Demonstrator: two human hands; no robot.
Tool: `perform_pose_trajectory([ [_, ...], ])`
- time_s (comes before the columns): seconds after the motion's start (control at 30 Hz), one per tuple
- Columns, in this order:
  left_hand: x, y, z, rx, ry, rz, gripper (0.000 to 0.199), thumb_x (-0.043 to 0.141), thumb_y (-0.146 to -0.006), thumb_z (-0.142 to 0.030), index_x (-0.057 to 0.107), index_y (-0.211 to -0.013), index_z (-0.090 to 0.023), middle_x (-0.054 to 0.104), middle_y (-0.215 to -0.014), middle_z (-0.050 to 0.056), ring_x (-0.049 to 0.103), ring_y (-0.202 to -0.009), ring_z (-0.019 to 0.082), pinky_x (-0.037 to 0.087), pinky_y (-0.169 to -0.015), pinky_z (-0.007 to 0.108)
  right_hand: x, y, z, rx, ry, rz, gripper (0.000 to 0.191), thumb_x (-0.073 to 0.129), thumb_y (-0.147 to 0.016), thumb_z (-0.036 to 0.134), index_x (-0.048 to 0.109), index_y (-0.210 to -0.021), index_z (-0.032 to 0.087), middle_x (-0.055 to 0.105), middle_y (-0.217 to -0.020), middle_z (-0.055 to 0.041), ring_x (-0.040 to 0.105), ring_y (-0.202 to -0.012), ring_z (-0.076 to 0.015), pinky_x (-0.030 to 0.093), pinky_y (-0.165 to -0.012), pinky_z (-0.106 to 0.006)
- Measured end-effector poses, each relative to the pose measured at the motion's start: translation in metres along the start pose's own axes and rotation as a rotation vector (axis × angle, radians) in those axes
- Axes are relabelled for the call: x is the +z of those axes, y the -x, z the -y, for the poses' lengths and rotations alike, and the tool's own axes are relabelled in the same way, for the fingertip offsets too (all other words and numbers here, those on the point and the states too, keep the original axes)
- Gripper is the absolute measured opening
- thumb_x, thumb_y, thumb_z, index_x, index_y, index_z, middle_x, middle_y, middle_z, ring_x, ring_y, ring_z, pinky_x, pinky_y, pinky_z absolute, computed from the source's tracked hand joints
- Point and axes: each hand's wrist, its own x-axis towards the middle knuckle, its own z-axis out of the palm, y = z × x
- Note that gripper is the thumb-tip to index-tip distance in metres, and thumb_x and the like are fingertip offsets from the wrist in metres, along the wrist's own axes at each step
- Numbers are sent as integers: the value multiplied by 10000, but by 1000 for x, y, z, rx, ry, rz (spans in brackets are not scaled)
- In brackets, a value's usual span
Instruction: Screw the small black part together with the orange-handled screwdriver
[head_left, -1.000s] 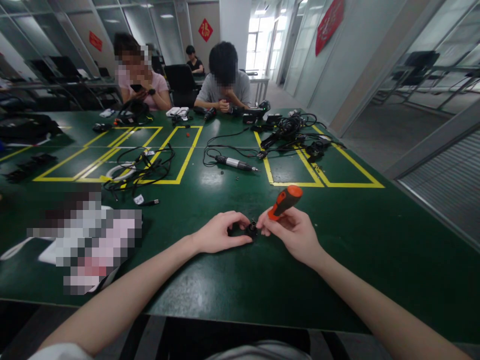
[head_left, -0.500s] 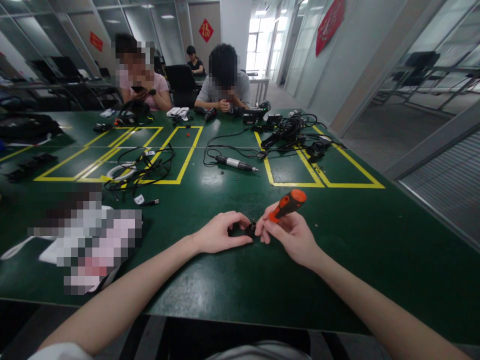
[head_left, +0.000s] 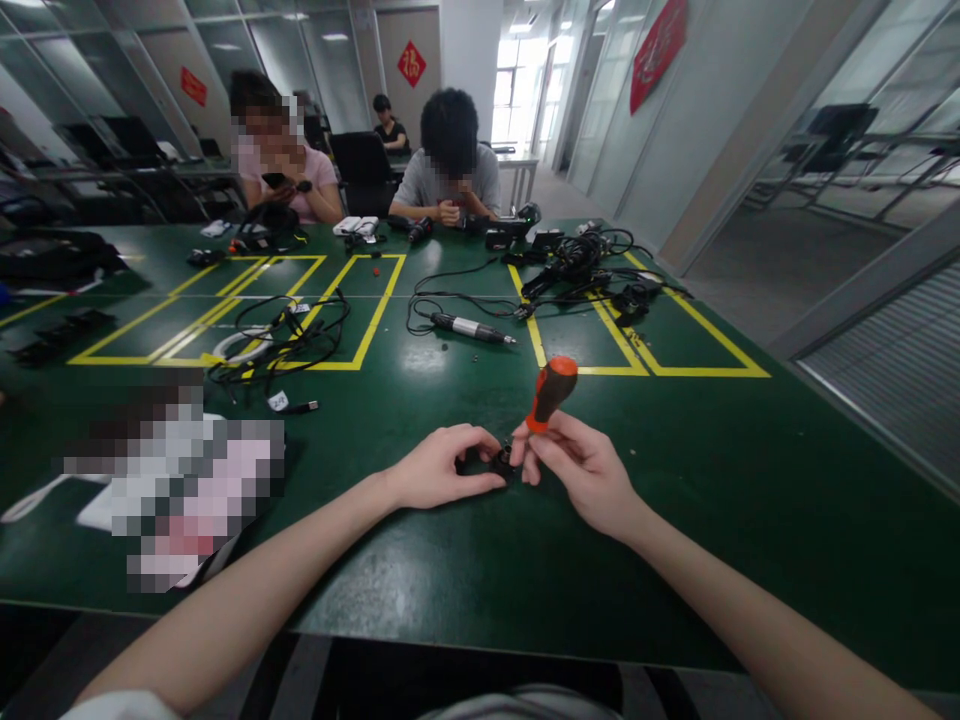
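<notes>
My left hand (head_left: 450, 465) rests on the green table, its thumb and fingers curled around a small dark round part (head_left: 504, 458). The part's open top shows between the fingertips; the rest is hidden. In my right hand (head_left: 574, 462) is a screwdriver (head_left: 553, 392) with an orange and dark grey handle, pinched low on the handle. It stands nearly upright, just right of the part. I cannot make out its shaft or tip behind my fingers.
Beyond my hands lies a black and silver electric screwdriver (head_left: 472, 328) with its cord. Black cables (head_left: 289, 340) lie left, and a bigger tangle (head_left: 570, 265) far right. Pouches (head_left: 210, 500) lie near left. Two people (head_left: 457, 150) sit across the table.
The screwdriver has swung from leaning right to nearly upright, its handle top moving left and lower. My left hand and the dark part have stayed in place.
</notes>
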Motion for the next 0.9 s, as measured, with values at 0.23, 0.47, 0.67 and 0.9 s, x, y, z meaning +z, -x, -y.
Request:
perform_pose_trajectory([
  [0.23, 0, 0, 0, -3, 2, 0, 287, 783, -865, -389, 711, -1053, -184, 730, -958, 30, 626, -798, 156, 497, -753, 269, -2, 1, -1, 5, -18, -8, 266, 708, -966, 452, 620, -906, 209, 724, -779, -37, 620, -594, -140, 545, -597, -297],
  [0.47, 0, 1, 0, 0, -12, -2, 288, 786, -870, -371, 710, -1065, -174, 732, -953, 29, 623, -775, 147, 492, -737, 262, -3, 0, 1, 3, 40, -15, 336, 660, -984, 507, 697, -885, 188, 661, -734, -27, 599, -585, -141, 538, -604, -303],
  [0.67, 1, 0, 1, -5, 0, -2, 287, 789, -861, -383, 713, -1051, -182, 734, -962, 28, 629, -793, 152, 492, -736, 258, -1, 1, 0, -19, 43, -49, 318, 714, -945, 508, 685, -969, 191, 728, -755, -40, 667, -629, -160, 587, -635, -301],
  [0.9, 1, 0, 1, -3, 6, 1, 294, 787, -864, -381, 715, -1067, -180, 733, -972, 31, 623, -792, 153, 488, -741, 263, 0, 1, 1, -28, 65, -90, 261, 718, -954, 437, 669, -868, 195, 768, -744, -58, 694, -624, -167, 608, -639, -307],
])
